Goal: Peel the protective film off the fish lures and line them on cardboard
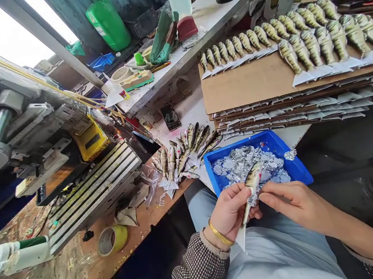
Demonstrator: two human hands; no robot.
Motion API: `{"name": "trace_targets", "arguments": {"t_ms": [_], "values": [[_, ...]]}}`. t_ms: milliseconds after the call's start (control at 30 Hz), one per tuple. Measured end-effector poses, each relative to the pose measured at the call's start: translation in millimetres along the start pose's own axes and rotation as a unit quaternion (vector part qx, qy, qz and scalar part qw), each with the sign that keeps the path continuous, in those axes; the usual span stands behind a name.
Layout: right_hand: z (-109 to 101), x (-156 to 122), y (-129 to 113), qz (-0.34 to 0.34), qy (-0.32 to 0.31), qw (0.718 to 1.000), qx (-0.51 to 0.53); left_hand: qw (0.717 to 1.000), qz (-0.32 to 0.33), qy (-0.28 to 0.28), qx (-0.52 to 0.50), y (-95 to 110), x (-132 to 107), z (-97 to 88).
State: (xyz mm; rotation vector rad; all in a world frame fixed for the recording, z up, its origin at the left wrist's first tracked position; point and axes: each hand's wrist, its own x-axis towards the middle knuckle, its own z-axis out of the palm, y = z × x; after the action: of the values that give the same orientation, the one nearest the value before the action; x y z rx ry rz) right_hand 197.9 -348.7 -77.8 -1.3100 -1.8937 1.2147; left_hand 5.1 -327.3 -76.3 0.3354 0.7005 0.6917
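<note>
My left hand (230, 208) is closed around a fish-shaped lure (253, 177) with a striped olive back, a pale belly and red marks. Its white tail piece (242, 238) points down toward my lap. At the lure's underside is a crumpled bit of silver foil (252, 200), and my right hand (291, 202) pinches at it with thumb and forefinger. Just beyond both hands sits a blue tray (302, 172) with many foil scraps (248, 160) in it. A loose pile of similar lures (185, 152) lies left of the tray.
Stacked cardboard sheets (242, 88) at the right carry rows of lures (325, 45). A phone (170, 116) lies behind the pile. To the left are a slotted metal machine bed (91, 194) and a yellow tape roll (112, 239). A green jug (109, 24) stands at the back.
</note>
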Motion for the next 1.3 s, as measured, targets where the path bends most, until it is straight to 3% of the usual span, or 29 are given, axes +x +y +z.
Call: {"name": "trace_targets", "arguments": {"t_ms": [167,333,500,633,800,967,1300], "values": [[11,-4,1,-0.071,0.056,0.992,-0.092,1.000,-0.002,0.004,-0.001,0,1,3.5],[24,-4,3,-0.135,0.151,0.956,-0.212,0.999,0.007,0.054,0.006,0,2,8.4],[29,-3,6,-0.155,0.186,0.933,-0.265,0.998,0.006,0.067,0.003,-3,3,9.7],[30,-7,8,-0.126,0.178,0.943,-0.252,0.996,0.029,0.079,-0.019,-6,5,11.2],[28,-10,5,0.005,0.117,0.986,-0.122,0.993,0.080,0.065,-0.051,-13,9,10.4],[23,-7,0,0.095,0.094,0.990,-0.036,0.994,0.092,0.034,-0.045,-20,11,6.5],[24,-2,-3,0.034,0.105,0.987,-0.115,0.991,0.118,0.045,-0.039,-21,6,7.4]]}}
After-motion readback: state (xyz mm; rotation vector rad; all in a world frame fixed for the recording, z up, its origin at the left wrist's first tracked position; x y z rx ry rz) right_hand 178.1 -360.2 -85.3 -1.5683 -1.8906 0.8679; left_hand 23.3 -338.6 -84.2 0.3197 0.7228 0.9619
